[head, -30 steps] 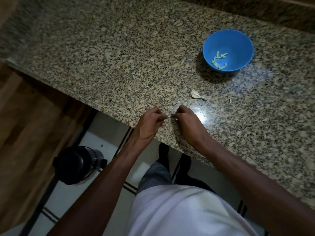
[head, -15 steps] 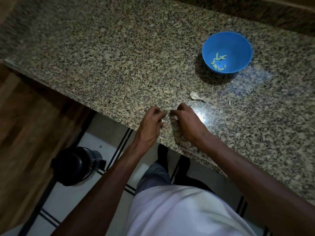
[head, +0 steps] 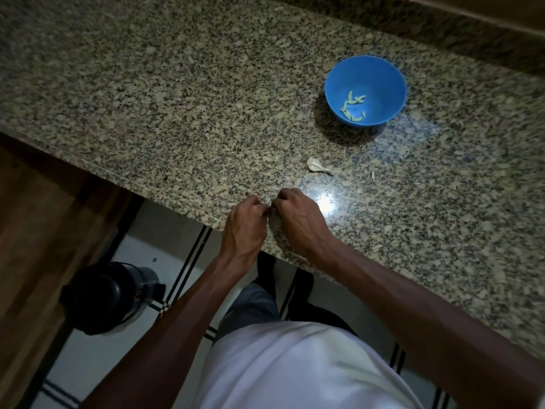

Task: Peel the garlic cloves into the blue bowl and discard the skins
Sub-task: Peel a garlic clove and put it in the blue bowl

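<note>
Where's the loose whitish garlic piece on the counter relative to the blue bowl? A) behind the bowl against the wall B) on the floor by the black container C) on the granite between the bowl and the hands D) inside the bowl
C: the whitish garlic piece lies on the bare granite counter, nearer the camera than the blue bowl and apart from it, just beyond the right hand.

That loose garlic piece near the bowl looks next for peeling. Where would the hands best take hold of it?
Pinch the plump rounded end of the garlic piece, coming from above with the right hand. It lies flat on the countertop, its thin tail pointing right, probably too flimsy to grip.
</note>
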Available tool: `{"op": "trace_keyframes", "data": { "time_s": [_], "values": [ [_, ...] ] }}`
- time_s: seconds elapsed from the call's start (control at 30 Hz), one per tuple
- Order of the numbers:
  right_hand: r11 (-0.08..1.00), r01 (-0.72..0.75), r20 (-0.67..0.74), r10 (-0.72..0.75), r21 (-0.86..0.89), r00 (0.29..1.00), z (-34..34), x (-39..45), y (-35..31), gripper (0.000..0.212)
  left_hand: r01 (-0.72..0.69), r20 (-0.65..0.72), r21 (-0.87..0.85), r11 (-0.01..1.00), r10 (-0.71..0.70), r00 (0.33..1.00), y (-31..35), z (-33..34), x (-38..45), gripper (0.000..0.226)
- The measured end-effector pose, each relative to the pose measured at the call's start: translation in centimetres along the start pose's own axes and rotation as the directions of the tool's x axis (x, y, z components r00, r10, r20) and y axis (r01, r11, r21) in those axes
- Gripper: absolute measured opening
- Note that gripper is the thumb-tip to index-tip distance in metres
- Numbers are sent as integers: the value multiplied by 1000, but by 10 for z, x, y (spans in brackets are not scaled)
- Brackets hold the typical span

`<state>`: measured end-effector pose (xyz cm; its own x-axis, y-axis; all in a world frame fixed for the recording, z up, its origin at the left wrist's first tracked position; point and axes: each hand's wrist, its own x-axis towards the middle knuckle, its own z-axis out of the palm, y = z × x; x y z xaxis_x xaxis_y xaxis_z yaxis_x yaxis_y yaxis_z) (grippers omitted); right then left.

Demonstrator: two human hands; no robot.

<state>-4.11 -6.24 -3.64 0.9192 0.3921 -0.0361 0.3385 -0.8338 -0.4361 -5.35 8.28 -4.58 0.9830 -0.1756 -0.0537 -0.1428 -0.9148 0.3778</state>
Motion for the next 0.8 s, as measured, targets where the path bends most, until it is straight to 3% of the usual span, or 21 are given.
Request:
{"op": "trace_keyframes", "data": {
  "time_s": [0.17, 0.23, 0.27, 0.33, 0.37, 0.4, 0.47, 0.5, 0.57, 0.7, 0.8],
  "values": [
    [992, 63, -58, -70, -110, 996, 4, -3, 8, 13, 1, -21, -19, 1000, -1, 1000, -3, 3, 6, 12],
    [994, 41, -79, -49, -97, 996, 7, -5, 8, 17, 150, -30, -162, 975, -157, 987, -4, 1, 7, 10],
    [999, 6, -82, -10, -50, 997, 9, -7, 8, 16, 270, -18, -292, 917, -288, 958, -5, -2, 8, 8],
    [983, -121, -92, 134, 140, 987, 10, -7, 7, 12, 452, 88, -583, 675, -501, 861, -9, -8, 8, 7],
    [927, -216, -83, 253, 306, 964, 9, -6, 7, 14, 480, 136, -688, 544, -553, 822, -12, -12, 7, 6],
    [802, -310, -30, 377, 511, 926, 5, -3, 6, 15, 478, 160, -757, 446, -583, 797, -15, -16, 5, 5],
    [387, -421, 168, 540, 821, 825, -5, 7, 2, 8, 446, 183, -842, 303, -618, 765, -23, -26, -1, 7],
    [203, -425, 252, 558, 882, 791, -10, 12, -1, 5, 429, 194, -869, 245, -629, 753, -27, -31, -5, 10],
    [1, -401, 341, 526, 916, 780, -18, 25, -12, 9, 396, 215, -906, 151, -643, 735, -39, -41, -11, 16],
    [-137, -410, 432, 342, 902, 834, -21, 50, -62, 7, 274, 197, -962, 5, -682, 704, -68, -66, -32, 17],
    [-83, -443, 450, 198, 893, 871, -4, 68, -123, 9, 186, 202, -977, -104, -736, 647, -104, -88, -62, 16]
  ]
}}
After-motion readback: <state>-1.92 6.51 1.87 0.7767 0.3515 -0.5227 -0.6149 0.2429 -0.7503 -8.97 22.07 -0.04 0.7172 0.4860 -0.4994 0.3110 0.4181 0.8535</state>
